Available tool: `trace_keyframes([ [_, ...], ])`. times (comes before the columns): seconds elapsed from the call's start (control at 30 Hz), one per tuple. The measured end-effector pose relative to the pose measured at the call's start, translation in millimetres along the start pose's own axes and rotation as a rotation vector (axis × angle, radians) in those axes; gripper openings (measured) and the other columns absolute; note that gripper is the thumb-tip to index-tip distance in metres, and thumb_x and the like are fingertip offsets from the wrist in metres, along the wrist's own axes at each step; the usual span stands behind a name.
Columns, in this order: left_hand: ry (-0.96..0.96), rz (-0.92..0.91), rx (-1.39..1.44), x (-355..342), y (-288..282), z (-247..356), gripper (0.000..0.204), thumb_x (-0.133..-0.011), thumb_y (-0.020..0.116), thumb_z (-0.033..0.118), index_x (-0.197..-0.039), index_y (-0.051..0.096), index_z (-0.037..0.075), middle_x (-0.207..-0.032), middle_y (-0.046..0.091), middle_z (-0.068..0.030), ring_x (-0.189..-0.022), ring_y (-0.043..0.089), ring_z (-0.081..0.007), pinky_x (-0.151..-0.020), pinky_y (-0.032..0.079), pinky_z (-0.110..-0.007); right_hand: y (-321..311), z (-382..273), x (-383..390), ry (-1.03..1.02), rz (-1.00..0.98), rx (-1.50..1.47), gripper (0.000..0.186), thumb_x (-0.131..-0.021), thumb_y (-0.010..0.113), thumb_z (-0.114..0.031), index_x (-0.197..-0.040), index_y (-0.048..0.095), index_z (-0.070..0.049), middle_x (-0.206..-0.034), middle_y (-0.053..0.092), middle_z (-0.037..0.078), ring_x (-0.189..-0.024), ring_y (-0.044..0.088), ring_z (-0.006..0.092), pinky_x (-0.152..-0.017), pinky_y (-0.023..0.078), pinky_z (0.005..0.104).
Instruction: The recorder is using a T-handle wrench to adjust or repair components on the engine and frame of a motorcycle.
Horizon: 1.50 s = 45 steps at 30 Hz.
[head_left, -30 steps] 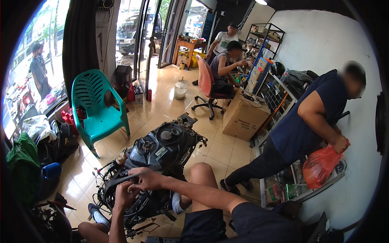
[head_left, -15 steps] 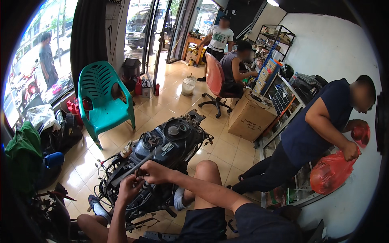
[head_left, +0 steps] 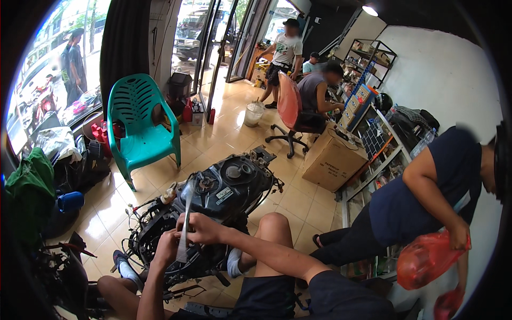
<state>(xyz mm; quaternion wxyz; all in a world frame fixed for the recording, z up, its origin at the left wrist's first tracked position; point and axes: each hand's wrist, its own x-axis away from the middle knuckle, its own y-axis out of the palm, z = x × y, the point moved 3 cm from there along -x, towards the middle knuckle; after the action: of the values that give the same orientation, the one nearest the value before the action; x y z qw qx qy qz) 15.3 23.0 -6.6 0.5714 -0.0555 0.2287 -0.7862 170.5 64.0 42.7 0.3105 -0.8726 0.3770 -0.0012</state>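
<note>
Workshop room: The tiled floor (head_left: pixel 226 128) was bright from the glass doors; a green plastic chair (head_left: pixel 144 146) stood beyond the work, and a carton (head_left: pixel 332 164) was near the display case at the right.
Motorcycle: The partly stripped black motorcycle (head_left: pixel 216 197) was in front of the seated person, with its cables exposed near the hands.
Pale strip: The thin pale strip (head_left: pixel 182 249) was between the two hands, standing nearly upright, one end above the fingers and the other below.
Left hand: The left hand (head_left: pixel 166 249) was almost closed, its fingers curled beside the strip, and it seemed to pinch it.
Right hand: The right hand (head_left: pixel 207 229) was also nearly closed, its fingertips gathered at the strip's middle.
Step in hand: In my judgement, the strip was being handled between the fingers, above the motorcycle and not fixed to it.
Next move: It would call, I think, for a firm pinch on both sides, so that the loose ends would not catch the cables.
</note>
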Motion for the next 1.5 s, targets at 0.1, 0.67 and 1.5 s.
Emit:
trace_keyframes([
  [0.1,0.040,0.039,-0.110,-2,3,6,0.016,-0.080,0.074,0.013,-0.086,0.068,0.000,-0.082,0.067,-0.0178,-0.071,0.068,-0.0330,-0.063,0.052,-0.038,-5,1,5,0.137,-0.070,0.006,0.019,-0.088,0.073,-0.015,-0.098,0.066,0.000,-0.089,0.065,0.012,-0.077,0.064,0.0223,-0.070,0.050,0.0339],
  [0.67,-0.043,0.009,-0.036,-2,4,-6,0.019,-0.083,0.075,0.018,-0.092,0.070,0.002,-0.078,0.067,-0.0167,-0.068,0.066,-0.0333,-0.063,0.052,-0.040,-16,-5,5,0.029,-0.109,-0.059,0.020,-0.087,0.069,-0.003,-0.106,0.065,0.002,-0.090,0.070,0.015,-0.083,0.069,0.0208,-0.076,0.054,0.0338],
  [1.5,0.026,0.040,-0.104,-5,6,-15,0.019,-0.085,0.068,0.009,-0.102,0.069,-0.001,-0.083,0.069,-0.0169,-0.072,0.068,-0.0252,-0.071,0.054,-0.036,-17,-16,3,0.129,-0.132,0.022,0.022,-0.092,0.069,-0.014,-0.109,0.064,-0.001,-0.083,0.069,0.013,-0.073,0.067,0.0211,-0.068,0.052,0.0327],
])
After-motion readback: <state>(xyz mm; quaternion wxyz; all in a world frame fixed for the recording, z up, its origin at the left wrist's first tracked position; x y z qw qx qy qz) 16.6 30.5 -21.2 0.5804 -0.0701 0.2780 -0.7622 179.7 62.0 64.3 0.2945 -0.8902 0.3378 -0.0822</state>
